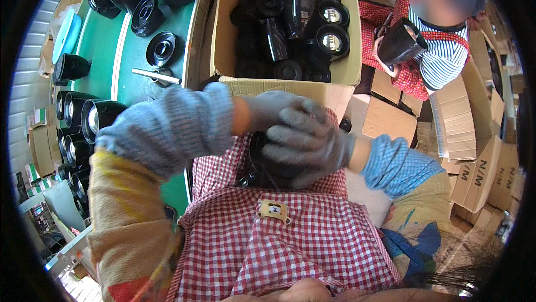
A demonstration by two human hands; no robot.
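Head view: both gloved hands, left hand (268,113) and right hand (307,143), clasp a black part (261,159) over the lap, mid-assembly; next needs a firm, careful twist.

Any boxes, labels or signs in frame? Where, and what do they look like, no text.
Open carton: top centre, brown cardboard, full of black parts.
Flat cartons: right edge, tan stack, dark print on the sides.
Folded boxes: right of centre beside the other person, plain brown.
Small boxes: far left, brown.
Patch: on the red checked apron, small tan rectangle with a dark picture.
No screens visible.
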